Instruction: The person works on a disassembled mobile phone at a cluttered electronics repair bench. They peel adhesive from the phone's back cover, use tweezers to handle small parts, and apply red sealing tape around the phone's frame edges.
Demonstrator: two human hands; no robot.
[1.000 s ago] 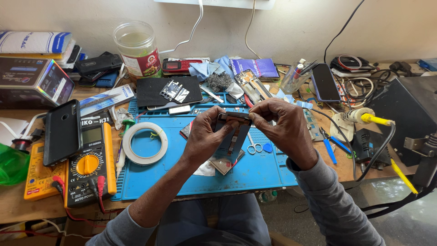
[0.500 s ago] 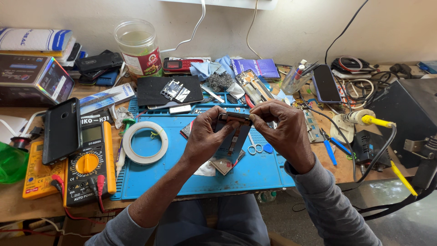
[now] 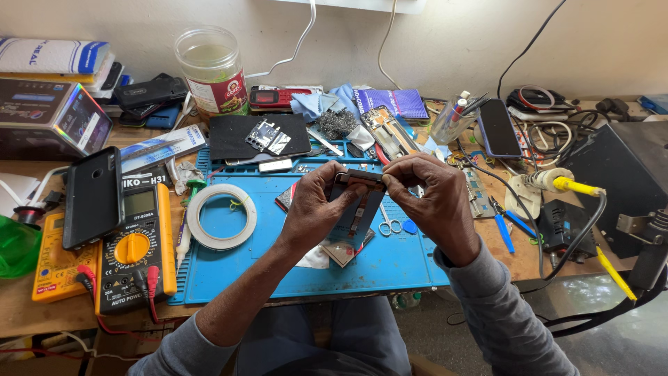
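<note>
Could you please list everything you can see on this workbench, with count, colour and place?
opened phone body: one, dark, held up over the mat in both hands
work mat: one, blue, bench centre
tape roll: one, white, left part of the mat
multimeters: two, one black and orange, one yellow, left of the mat
phone case: one, black, lying on the meters
plastic jar: one, clear with a red label, back left
small scissors: one, silver, on the mat under the hands
smartphone: one, dark, back right
cutters: one, blue handles, right of the mat
left hand: grips the phone body's left edge
right hand: pinches its top right corner
</note>
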